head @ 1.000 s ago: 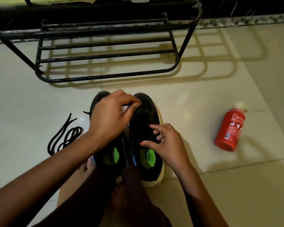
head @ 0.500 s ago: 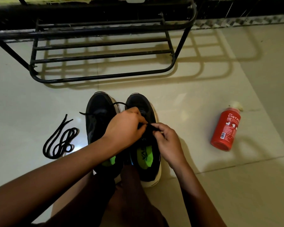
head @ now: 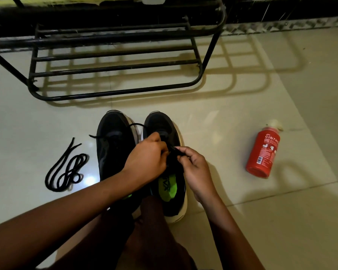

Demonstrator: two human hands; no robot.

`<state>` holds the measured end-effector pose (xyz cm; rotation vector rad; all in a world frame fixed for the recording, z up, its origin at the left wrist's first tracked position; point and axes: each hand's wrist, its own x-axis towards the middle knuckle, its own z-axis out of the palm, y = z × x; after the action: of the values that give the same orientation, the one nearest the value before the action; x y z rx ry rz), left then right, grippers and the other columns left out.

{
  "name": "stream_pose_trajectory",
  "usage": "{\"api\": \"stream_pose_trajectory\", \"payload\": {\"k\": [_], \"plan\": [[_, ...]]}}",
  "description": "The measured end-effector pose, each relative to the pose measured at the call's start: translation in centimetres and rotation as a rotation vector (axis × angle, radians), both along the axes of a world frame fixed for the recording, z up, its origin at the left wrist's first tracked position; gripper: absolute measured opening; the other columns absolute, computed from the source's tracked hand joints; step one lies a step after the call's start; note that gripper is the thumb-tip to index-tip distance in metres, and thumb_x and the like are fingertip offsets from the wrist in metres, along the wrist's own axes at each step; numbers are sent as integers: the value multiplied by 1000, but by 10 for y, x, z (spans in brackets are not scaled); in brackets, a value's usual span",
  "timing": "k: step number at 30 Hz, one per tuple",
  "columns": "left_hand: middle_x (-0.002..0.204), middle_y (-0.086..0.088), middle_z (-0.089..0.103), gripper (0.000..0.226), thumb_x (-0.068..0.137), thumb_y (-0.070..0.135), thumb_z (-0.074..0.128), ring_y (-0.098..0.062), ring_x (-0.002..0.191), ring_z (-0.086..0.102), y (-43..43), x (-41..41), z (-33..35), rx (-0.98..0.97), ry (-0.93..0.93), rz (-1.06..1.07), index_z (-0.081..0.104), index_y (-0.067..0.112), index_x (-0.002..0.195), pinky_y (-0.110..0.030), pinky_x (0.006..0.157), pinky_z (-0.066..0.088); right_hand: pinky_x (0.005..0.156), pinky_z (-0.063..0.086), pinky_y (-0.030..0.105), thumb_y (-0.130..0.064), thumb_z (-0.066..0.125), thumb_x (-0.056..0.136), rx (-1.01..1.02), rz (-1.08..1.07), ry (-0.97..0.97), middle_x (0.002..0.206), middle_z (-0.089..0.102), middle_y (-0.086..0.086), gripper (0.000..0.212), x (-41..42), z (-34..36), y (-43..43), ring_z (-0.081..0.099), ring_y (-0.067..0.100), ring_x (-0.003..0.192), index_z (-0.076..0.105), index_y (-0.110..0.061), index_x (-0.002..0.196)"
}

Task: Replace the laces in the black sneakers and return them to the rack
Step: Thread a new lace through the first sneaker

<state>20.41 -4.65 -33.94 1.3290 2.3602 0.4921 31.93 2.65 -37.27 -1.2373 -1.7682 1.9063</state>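
Note:
Two black sneakers with green insoles stand side by side on the tiled floor, toes pointing at the rack: the left sneaker [head: 113, 149] and the right sneaker [head: 164, 125]. Over the right sneaker's lacing, my left hand [head: 146, 158] and my right hand [head: 193, 166] each pinch a part of its black lace [head: 174, 150]. A loop of that lace [head: 137, 124] arcs between the two toes. A loose black lace [head: 66, 170] lies coiled on the floor to the left.
The black metal shoe rack [head: 113, 67] stands on the floor just beyond the sneakers, its lower shelf bare. A red bottle [head: 262, 152] lies on its side to the right. My knees fill the bottom of the view.
My left hand came back from the sneaker's toe toward the tongue and met my right hand there. Both now pinch the lace. The sneakers have not moved.

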Motion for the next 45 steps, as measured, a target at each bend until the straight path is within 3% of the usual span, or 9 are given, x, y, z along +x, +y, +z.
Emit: {"api": "stream_pose_trajectory", "payload": {"k": [12,21,25,29,31,34,37,41,45], "plan": [[90,0,54,15,87,19,60,-20,78,57,-2,-3,-5,113,56,-6,71,14,95,-25,59,37,84,52,26,-22,54,92,29,-3,5,97,69,-5,15,0,8,0,64,6,94,69,-23,96],[90,8,58,29,75,38,71,-16,91,56,-9,-8,-6,169,31,140,61,22,98,-28,77,41,68,49,27,-17,52,94,33,-128,-71,79,62,-2,17,-18,7,7,60,9,72,57,-21,79],[121,-4,50,64,68,70,52,-22,118,38,-27,-15,-11,198,274,128,47,23,111,-42,98,27,64,52,30,-10,38,99,-455,-617,234,75,62,7,18,-3,15,24,65,18,64,47,-14,84],[143,-8,36,84,64,77,47,-24,136,22,-36,-17,-17,198,213,187,31,28,131,-45,112,10,40,45,15,-13,39,92,-724,-942,488,39,44,-4,31,36,24,59,45,6,34,41,-14,61],[146,-8,33,91,63,79,44,-24,137,23,-37,-17,-20,189,180,209,24,28,135,-44,113,8,33,29,13,-9,41,89,-506,-1107,369,44,36,-8,27,53,26,71,31,1,31,35,-19,64],[146,-6,34,94,64,79,44,-22,137,25,-37,-17,-22,175,166,192,24,25,138,-40,113,7,48,32,7,-15,41,96,255,-1226,-29,68,41,-12,25,62,31,73,45,-5,47,40,-23,73],[138,-4,41,92,65,78,46,-18,130,33,-38,-18,-21,178,147,184,32,22,137,-34,109,10,65,34,1,-15,50,93,713,-913,-158,81,54,-6,12,51,27,60,51,0,68,58,-8,88],[115,-1,52,80,66,68,63,-17,110,49,-38,-17,-20,198,65,216,42,17,123,-30,94,25,74,44,20,-30,67,83,533,-138,-190,94,60,-8,16,18,13,31,54,3,81,68,-23,99],[109,-1,55,68,70,53,71,-19,104,52,-40,-19,-23,204,69,228,47,12,119,-30,92,27,77,50,34,-25,66,85,499,64,-231,91,57,-6,6,-4,0,5,59,18,87,65,-26,79]]}}
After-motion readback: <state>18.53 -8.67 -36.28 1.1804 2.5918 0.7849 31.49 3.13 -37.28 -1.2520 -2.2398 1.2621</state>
